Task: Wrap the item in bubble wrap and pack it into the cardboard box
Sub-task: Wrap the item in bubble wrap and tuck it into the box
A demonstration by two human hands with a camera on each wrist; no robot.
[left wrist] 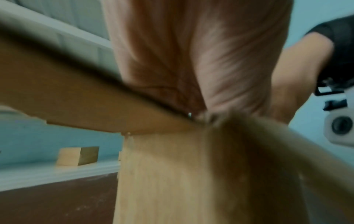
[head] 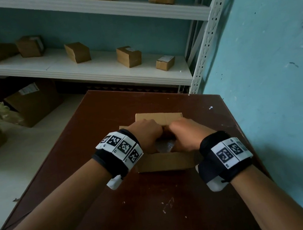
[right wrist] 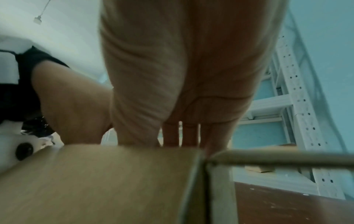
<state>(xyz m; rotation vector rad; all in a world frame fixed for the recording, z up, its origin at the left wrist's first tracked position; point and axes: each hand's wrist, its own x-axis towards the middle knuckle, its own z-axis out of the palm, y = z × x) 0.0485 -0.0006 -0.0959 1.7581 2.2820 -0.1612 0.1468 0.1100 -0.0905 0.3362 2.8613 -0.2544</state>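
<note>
A white metal rack (head: 170,73) is seen at the back w/ small brown parcels (head: 129,56) spread along its shelves; a teal wall (head: 274,60) is on the right. Larger cartons (head: 31,103) are seen on the floor at left, under the rack.

A dark brown table (head: 158,200) is set in front, scuffed w/ pale marks. An open cardboard box (head: 164,163) is placed near the table's middle, flaps up: far flap (head: 158,116) upright behind the hands, near wall facing the viewer.

Both forearms are extended over the box, each w/ a black wristband carrying black-and-white square markers.

The left hand (head: 145,135) and right hand (head: 186,135) are pressed down together into the box opening, knuckles touching at centre. In the right wrist view, the right fingers (right wrist: 188,133) are seen fairly straight, pointing down past the box edge (right wrist: 191,151); tips are hidden, so the grip can't be confirmed. In the left wrist view, the left hand (left wrist: 191,60) is blurred & its fingers are hidden behind a flap (left wrist: 76,97), so its grip can't be told either.

The item in bubble wrap (head: 165,145) is glimpsed as a shiny clear patch between the two wrists, inside the box, below the hands. The item itself can't be made out.
</note>
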